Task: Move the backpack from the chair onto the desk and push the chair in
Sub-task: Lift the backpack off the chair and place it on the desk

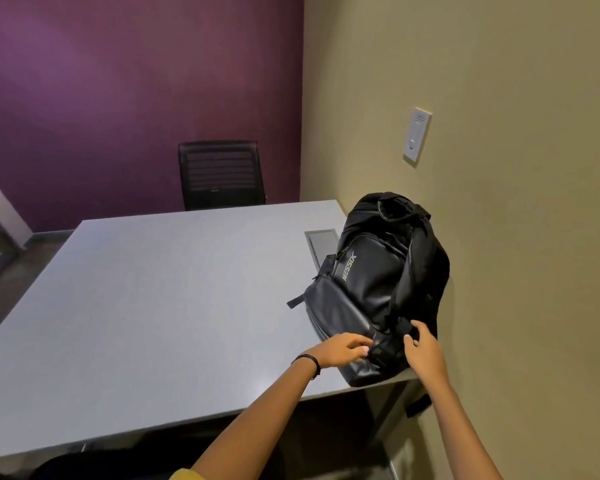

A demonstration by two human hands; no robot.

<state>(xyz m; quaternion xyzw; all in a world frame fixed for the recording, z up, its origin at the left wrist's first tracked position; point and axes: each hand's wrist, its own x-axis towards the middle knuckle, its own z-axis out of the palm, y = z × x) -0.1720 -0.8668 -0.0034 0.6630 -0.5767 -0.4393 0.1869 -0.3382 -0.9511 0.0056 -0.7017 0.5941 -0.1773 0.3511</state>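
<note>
Both hands' fingers (355, 341) loosely touch the backpack (374, 289) overhanging the desk (153, 306) edge.

Grey desk (146, 306) bears black backpack (371, 292) at right edge.

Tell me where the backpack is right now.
The backpack lies on the desk, at its right end against the beige wall, both hands at its near end.

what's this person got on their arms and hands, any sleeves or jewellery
Both forearms are bare, with no gloves or rings visible. The left hand has a thin dark band around its wrist. The right hand and its wrist are bare. A bit of yellow fabric shows at the frame's bottom edge, possibly a sleeve.
</note>
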